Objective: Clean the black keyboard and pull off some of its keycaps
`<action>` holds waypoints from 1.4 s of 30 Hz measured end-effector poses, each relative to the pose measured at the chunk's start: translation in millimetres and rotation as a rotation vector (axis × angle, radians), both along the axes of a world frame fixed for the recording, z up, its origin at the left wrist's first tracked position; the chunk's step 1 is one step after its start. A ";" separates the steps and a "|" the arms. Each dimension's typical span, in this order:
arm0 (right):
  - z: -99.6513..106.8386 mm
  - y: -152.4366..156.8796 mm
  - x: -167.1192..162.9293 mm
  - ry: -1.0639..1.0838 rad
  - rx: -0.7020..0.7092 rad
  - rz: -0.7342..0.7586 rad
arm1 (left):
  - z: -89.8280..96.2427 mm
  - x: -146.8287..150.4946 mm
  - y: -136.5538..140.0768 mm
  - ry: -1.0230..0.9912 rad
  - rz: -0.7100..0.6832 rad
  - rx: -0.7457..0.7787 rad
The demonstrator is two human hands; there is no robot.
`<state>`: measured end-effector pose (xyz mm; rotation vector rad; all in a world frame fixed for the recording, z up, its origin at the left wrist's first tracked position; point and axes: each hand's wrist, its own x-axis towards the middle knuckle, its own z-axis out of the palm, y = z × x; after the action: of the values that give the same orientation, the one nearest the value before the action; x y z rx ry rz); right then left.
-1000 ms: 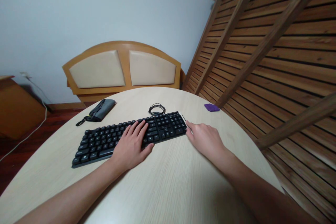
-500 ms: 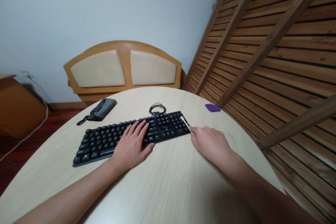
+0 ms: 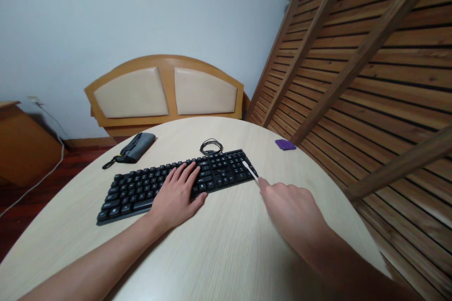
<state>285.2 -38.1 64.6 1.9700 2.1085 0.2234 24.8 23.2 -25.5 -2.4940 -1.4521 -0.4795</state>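
Down and toward the lower right of the frame goes the right hand (image 3: 293, 214) since the frame half a second ago, drawing back with the thin white swab (image 3: 250, 170) it pinches between thumb and fingers. The swab's tip points up and left over the right end of the black keyboard (image 3: 141, 187), by the number keys; whether it touches them I cannot tell. The left hand (image 3: 176, 197) has stayed put, palm down near the middle of the frame, its fingers spread across the keys and gripping nothing. The keyboard lies slantwise from left of centre to just right of centre, on a pale round table (image 3: 219, 254) filling the lower part. Just above it sits a coiled black cable (image 3: 212, 153); a grey pouch (image 3: 140, 146) with a dark loop lies left of that, and a small purple item (image 3: 285, 145) near the table's edge at right of centre.
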 end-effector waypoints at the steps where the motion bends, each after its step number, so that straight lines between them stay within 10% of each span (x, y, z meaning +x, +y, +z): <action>1: -2.1 3.2 -1.7 0.021 0.039 -0.001 | 0.7 0.0 0.1 -0.003 -0.001 0.001; 14: -39.4 45.6 -11.6 0.253 0.183 0.131 | 8.5 3.7 -9.7 -0.038 -0.069 -0.019; 42: -39.8 43.5 -17.5 0.216 0.194 0.170 | 9.9 2.6 -9.0 -0.024 -0.063 -0.034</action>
<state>267.7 5.4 24.8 1.9978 2.4813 0.2659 27.5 14.2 -15.6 -2.5757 -1.4050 -0.5015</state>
